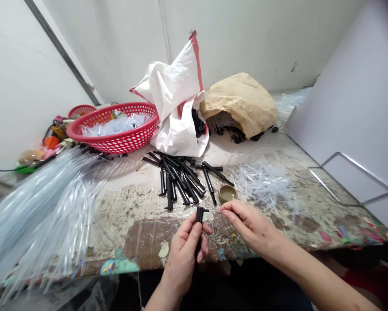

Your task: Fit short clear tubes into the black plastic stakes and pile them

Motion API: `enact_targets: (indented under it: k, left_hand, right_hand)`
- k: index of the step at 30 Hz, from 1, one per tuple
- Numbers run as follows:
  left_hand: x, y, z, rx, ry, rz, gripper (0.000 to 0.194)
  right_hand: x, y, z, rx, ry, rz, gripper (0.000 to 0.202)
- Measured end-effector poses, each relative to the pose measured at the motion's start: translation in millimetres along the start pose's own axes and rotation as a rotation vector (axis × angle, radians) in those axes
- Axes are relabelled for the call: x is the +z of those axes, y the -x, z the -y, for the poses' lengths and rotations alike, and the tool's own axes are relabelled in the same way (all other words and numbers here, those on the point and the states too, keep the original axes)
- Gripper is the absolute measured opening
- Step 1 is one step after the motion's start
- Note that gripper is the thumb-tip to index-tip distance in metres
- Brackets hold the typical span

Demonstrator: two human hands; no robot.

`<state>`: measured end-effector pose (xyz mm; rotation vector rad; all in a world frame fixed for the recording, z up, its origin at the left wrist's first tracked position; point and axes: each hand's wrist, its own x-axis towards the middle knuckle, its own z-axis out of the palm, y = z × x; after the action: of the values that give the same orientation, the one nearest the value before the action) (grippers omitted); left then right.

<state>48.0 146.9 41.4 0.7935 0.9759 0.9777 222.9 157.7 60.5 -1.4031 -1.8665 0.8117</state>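
My left hand (187,244) is wrapped round a black plastic part (200,214), held upright with its small side nozzle pointing right. To the right of that nozzle, my right hand (242,220) pinches a thin clear tube (218,211), small and partly hidden by the fingertips. A gap separates the two hands. Just behind my right hand sits a small round dish (228,193) with liquid in it. Several similar black parts (181,179) lie in a pile beyond my left hand. Short clear tubes (266,183) are scattered to the right of the dish.
Long clear tubes (51,216) cover the table's left side. Behind them stands a red basket (129,140) of clear pieces. A white sack (177,86) and a tan bag (242,101) stand at the back. A wire frame (339,203) rests by the right panel (352,108).
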Motion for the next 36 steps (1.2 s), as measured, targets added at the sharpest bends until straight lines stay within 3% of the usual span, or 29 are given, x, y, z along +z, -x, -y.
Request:
enact_targets:
  k: [17, 31, 36]
  left_hand:
    - [-1.2, 10.4, 0.3, 0.002, -0.062, 0.084, 0.034]
    - [-4.2, 11.5, 9.7, -0.079, -0.055, 0.185, 0.040]
    - [-10.8, 14.6, 16.3, -0.073, -0.044, 0.125, 0.045]
  right_hand:
    - [5.6, 11.0, 10.5, -0.130, 0.081, -0.002, 0.021]
    - [15.3, 11.8, 5.2, -0.118, 0.053, 0.017, 0.028]
    - [30.9, 9.4, 4.2, -0.083, 0.037, 0.046, 0.031]
